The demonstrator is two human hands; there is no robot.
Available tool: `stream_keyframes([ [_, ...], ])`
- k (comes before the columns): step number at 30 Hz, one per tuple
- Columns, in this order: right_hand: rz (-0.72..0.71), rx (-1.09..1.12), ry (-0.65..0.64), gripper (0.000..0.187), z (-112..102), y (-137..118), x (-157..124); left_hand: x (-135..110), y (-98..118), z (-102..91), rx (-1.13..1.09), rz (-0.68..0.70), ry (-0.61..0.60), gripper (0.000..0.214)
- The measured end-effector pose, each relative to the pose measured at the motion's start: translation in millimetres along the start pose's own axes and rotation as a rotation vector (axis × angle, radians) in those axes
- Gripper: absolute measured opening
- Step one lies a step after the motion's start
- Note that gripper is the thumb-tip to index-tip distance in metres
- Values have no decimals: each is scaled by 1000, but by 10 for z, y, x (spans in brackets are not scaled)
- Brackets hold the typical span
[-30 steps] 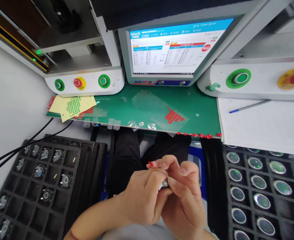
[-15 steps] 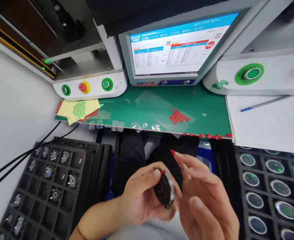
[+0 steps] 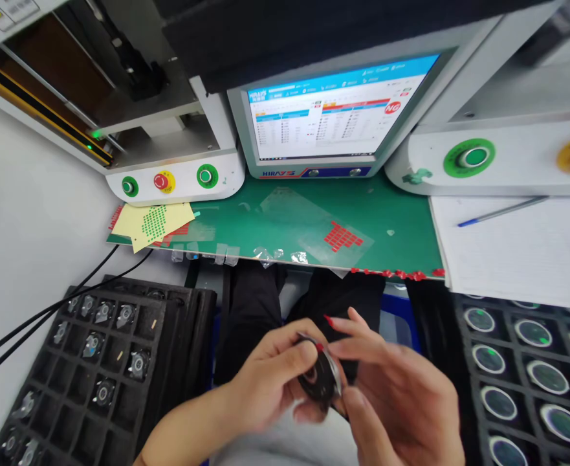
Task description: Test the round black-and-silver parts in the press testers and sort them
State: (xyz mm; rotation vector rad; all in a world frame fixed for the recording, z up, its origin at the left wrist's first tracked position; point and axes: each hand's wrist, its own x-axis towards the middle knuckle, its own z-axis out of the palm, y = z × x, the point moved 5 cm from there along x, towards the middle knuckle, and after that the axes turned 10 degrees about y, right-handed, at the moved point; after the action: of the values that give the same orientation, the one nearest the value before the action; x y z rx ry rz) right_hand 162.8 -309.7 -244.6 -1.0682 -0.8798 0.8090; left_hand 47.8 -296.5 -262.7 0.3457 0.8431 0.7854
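My left hand (image 3: 277,369) is closed around a round watch body (image 3: 316,382), thumb on its dark back and fingers underneath. The watch has a silver rim and stands tilted, with a bit of red at its upper edge. Just to its right is my right hand (image 3: 396,385), fingers apart. A small red piece (image 3: 328,320) shows at the tip of one right finger. The right thumb and another finger reach the rim; whether they press on it I cannot tell. Motion blurs the watch somewhat.
A green bench (image 3: 231,213) carries a sheet of red stickers (image 3: 343,237) and a yellow sheet (image 3: 168,226) with green dots. Black foam trays (image 3: 81,401) hold watch parts on the left; another tray (image 3: 517,362) stands right. A monitor (image 3: 338,123) shows "NG". Paper (image 3: 522,252) bears a pen (image 3: 503,211).
My right hand has moved down and left, up to the watch's rim. The watch has turned a little in my left hand. The head view has shifted slightly.
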Motion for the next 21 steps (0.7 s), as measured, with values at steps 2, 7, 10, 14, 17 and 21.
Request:
stream_keyframes([
  [2, 78, 29, 115, 45, -70, 104, 64, 228, 272, -186, 409, 195, 204, 47],
  [7, 200, 100, 304, 26, -231, 265, 191, 865, 1079, -694, 1008, 493, 701, 21],
  [10, 255, 131, 287, 23, -216, 285, 216, 1070, 1312, -909, 1207, 548, 871, 13],
  [14, 287, 150, 293, 21, -185, 293, 257, 1201, 1354, -1051, 1389, 565, 935, 21],
  [17, 302, 143, 257, 21, -179, 293, 272, 1239, 1345, -1047, 1463, 601, 957, 19],
  [21, 284, 104, 197, 33, -239, 260, 182, 985, 1210, -874, 1542, 672, 974, 23],
])
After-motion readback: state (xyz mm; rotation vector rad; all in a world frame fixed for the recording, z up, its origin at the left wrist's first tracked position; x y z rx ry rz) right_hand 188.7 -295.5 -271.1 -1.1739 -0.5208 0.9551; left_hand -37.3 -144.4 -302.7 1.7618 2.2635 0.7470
